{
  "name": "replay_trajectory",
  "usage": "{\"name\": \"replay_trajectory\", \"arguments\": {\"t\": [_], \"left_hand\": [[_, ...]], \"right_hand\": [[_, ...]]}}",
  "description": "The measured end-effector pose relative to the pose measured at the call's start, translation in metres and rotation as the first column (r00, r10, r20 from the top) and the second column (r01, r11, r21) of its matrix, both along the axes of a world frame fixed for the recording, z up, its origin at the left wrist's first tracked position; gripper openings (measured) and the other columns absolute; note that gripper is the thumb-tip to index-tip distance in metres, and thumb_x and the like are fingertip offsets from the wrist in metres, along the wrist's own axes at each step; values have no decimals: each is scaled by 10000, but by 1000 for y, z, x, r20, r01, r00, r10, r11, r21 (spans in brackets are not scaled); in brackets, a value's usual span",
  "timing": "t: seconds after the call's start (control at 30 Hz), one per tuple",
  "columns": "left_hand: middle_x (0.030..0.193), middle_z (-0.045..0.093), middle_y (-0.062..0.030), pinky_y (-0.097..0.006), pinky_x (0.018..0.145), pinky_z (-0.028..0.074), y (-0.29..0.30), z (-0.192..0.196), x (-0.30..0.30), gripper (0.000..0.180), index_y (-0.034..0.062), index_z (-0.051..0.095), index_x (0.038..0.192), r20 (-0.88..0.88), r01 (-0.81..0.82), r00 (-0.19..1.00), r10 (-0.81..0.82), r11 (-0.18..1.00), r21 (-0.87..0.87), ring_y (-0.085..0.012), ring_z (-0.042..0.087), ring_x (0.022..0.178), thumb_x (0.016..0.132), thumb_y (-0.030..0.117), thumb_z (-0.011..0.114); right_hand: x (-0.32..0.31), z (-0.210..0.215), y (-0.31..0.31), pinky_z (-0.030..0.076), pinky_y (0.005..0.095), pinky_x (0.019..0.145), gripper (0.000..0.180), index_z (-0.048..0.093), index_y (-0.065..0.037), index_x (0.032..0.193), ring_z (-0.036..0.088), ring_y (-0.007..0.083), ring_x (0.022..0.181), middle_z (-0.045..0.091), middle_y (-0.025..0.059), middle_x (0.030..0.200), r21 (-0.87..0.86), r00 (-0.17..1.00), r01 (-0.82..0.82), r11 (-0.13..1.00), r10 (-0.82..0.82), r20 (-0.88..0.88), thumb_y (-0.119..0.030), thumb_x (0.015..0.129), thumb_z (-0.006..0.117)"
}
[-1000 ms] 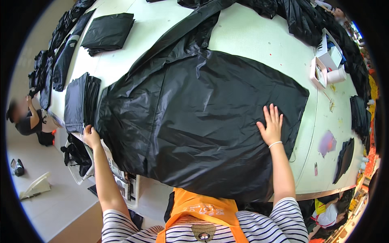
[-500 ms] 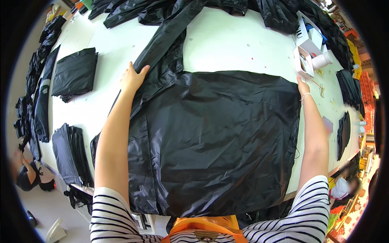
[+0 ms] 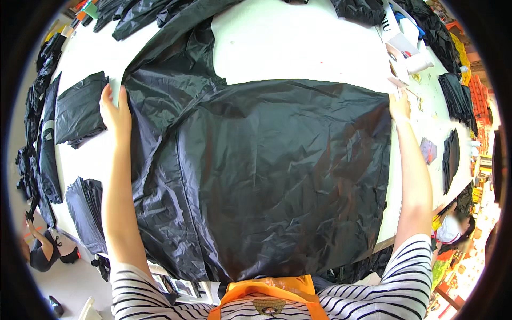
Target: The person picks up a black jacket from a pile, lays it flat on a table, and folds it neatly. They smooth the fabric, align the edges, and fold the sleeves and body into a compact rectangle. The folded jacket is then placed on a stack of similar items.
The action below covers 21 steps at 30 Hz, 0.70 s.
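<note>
A wide piece of shiny black fabric, a garment with a sleeve-like strip running to the far edge (image 3: 288,176), lies spread and creased before me. My left hand (image 3: 116,117) is at its left edge, thumb and fingers apart, with nothing between them. Just beyond those fingers lies a folded black bundle (image 3: 80,109). My right hand (image 3: 400,108) is closed at the garment's far right corner, fingers pinching its edge. The near edge of the fabric hangs against my orange apron (image 3: 272,288).
On the white table (image 3: 277,48), a white box (image 3: 397,40) and a white bottle (image 3: 418,63) stand at the far right. Folded black stacks (image 3: 85,213) line the left side, more black pieces (image 3: 453,104) the right. A person (image 3: 42,248) is at the lower left.
My left hand has moved left, off the sleeve-like strip to the garment's left edge. The fabric's left part is spread wider. My right hand stays at the corner.
</note>
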<state>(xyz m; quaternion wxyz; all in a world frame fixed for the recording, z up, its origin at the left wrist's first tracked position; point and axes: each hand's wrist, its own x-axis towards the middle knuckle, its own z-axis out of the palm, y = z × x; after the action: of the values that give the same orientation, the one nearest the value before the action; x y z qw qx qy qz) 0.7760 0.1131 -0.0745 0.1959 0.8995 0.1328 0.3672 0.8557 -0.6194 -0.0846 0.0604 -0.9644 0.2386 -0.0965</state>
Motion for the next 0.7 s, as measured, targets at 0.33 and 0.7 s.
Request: {"name": "replay_trajectory", "arguments": {"t": [0.33,0.7], "left_hand": [[1503,193,-229,-540,1107,132,-133,-26,-416,746,1,237,1435,-823,-136,540,176,983,121,-413,183,1383,849,314,576],[1489,268,-175,-538,1074,227,-89,-64,-341,666,55,303,1426,-576,30,815,56,990,138,-420,256,1345,907,419,507]], "right_hand": [[-380,-14,174,123,596,1088,718,274,-90,1454,137,454,1384,158,237,1512,224,802,-508,832,551,-228,-370,866,576],[-310,-46,182,166,585,1082,693,282,-163,1461,192,417,1378,201,198,1511,22,827,-556,831,556,-82,-413,874,553]]}}
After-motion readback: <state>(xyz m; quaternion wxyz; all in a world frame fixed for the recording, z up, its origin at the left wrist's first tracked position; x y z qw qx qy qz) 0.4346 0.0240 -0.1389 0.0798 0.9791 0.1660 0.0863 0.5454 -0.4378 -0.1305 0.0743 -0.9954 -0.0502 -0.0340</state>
